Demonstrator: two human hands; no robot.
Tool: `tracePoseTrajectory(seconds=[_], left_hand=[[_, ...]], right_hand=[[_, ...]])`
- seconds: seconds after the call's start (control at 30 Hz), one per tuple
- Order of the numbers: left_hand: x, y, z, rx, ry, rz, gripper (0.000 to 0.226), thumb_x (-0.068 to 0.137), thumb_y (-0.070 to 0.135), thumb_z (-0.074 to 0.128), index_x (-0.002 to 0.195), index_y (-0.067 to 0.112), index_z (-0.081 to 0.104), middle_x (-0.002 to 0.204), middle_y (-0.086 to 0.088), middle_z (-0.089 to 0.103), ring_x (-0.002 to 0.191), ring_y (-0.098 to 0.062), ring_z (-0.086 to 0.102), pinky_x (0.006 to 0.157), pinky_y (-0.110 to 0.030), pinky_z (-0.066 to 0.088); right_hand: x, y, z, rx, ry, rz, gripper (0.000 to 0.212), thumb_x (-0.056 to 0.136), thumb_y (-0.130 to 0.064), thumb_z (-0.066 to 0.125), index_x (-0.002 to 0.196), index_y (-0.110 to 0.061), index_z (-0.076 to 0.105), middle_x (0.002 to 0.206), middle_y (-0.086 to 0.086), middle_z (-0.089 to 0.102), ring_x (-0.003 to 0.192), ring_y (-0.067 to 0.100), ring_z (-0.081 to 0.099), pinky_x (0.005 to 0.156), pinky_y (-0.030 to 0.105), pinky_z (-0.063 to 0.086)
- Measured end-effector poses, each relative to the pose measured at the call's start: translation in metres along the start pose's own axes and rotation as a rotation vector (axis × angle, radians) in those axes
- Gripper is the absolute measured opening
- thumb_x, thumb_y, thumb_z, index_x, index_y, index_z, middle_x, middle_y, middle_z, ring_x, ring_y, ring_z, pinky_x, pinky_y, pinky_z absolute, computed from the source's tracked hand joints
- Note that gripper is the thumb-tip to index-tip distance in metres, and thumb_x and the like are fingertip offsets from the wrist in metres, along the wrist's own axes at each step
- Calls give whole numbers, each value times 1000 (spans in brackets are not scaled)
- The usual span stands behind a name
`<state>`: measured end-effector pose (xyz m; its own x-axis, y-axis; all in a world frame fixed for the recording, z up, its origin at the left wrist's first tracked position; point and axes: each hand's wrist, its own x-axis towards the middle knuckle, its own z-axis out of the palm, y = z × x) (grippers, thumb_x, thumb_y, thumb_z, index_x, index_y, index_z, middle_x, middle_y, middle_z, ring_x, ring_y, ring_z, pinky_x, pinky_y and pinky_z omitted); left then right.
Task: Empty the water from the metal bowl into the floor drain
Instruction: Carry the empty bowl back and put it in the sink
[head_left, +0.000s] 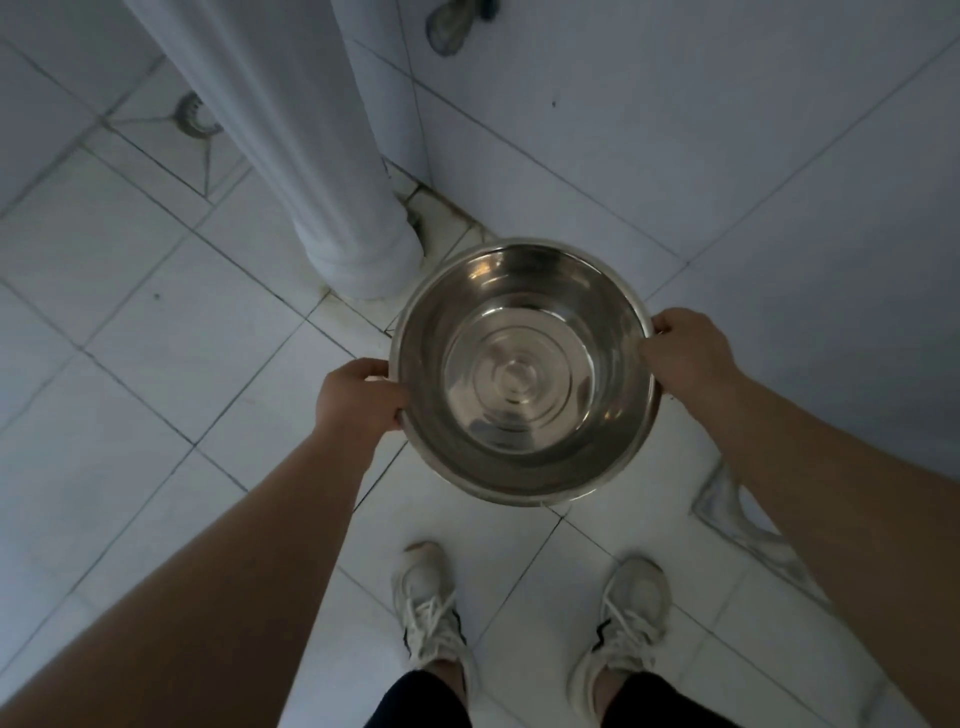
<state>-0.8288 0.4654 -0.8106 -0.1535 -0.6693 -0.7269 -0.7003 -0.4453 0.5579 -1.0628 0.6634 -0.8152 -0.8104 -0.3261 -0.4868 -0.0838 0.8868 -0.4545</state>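
Observation:
A round metal bowl (522, 322) is held level in front of me, above the white tiled floor. Its shiny inside shows ringed ridges at the bottom; whether water lies in it I cannot tell. My left hand (358, 397) grips the bowl's left rim. My right hand (685, 351) grips the right rim. A round floor drain (193, 115) sits in the floor at the upper left, partly hidden behind a white pipe. It lies well to the left of and beyond the bowl.
A thick white vertical pipe (311, 156) stands between the bowl and the drain, next to a tiled wall corner (415, 130). My two feet in white sneakers (431, 608) stand below the bowl. A cracked tile patch (727, 504) lies at right.

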Motion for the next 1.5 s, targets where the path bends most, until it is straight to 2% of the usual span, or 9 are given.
tracePoseTrajectory(seconds=[0.17,0.43,0.63,0.73,0.9,1.1,1.2,1.37,1.5], left_hand=[[-71,35,-39,10,-34,-19,28,62,-12,63,78,10,69,82,-25,72,72,-37,72,74,-48,61],[-178,101,-89,31,-38,-8,29,66,-15,60,83,7,68,83,-22,70,71,-35,70,74,-47,61],[-247,139,-122,4,-62,-18,25,68,-15,60,85,3,65,79,-20,67,62,-31,64,73,-45,61],[-286,158,-138,-28,-71,-24,28,68,-15,61,93,-2,66,82,-21,66,67,-31,64,70,-44,62],[-339,181,-158,-65,-76,3,28,71,-14,63,97,-2,65,85,-20,66,68,-29,64,49,-29,61],[-383,200,-179,-78,-74,58,23,71,-12,65,90,2,65,85,-17,69,69,-27,67,49,-27,58],[-395,208,-184,-92,-61,88,20,73,-11,65,88,2,65,82,-16,69,68,-26,67,46,-25,56],[-416,221,-192,-135,21,146,15,74,-9,65,82,4,65,81,-15,66,68,-26,65,47,-26,55],[-430,232,-207,-193,87,179,16,74,-8,63,83,4,67,79,-15,65,63,-24,63,44,-25,53]], right_hand=[[-55,-29,-54,-16,-12,53,10,78,-8,54,82,-12,61,73,4,57,68,25,55,57,25,36],[-129,-86,-154,-9,-29,105,9,79,-6,53,86,-9,59,84,8,56,77,26,53,68,28,37],[-173,-118,-220,-23,-75,70,4,77,-7,56,81,-5,58,86,13,60,75,27,56,66,29,42],[-199,-130,-256,33,-83,80,15,73,-7,57,83,2,63,88,20,67,80,36,65,76,43,56],[-228,-146,-301,168,-102,82,26,70,-3,58,90,12,63,94,29,67,86,42,67,82,55,56],[-256,-171,-343,201,-61,8,3,69,-6,55,72,-4,55,77,16,58,68,27,57,71,44,55],[-263,-183,-357,204,-44,-19,5,68,-5,55,67,-7,50,74,14,55,65,25,55,63,34,45],[-273,-198,-380,186,-42,-78,6,68,-3,54,71,-8,51,74,15,55,66,27,56,63,35,45],[-284,-220,-397,228,-55,-135,8,67,-3,55,75,-5,56,77,19,59,67,32,62,74,50,58]])
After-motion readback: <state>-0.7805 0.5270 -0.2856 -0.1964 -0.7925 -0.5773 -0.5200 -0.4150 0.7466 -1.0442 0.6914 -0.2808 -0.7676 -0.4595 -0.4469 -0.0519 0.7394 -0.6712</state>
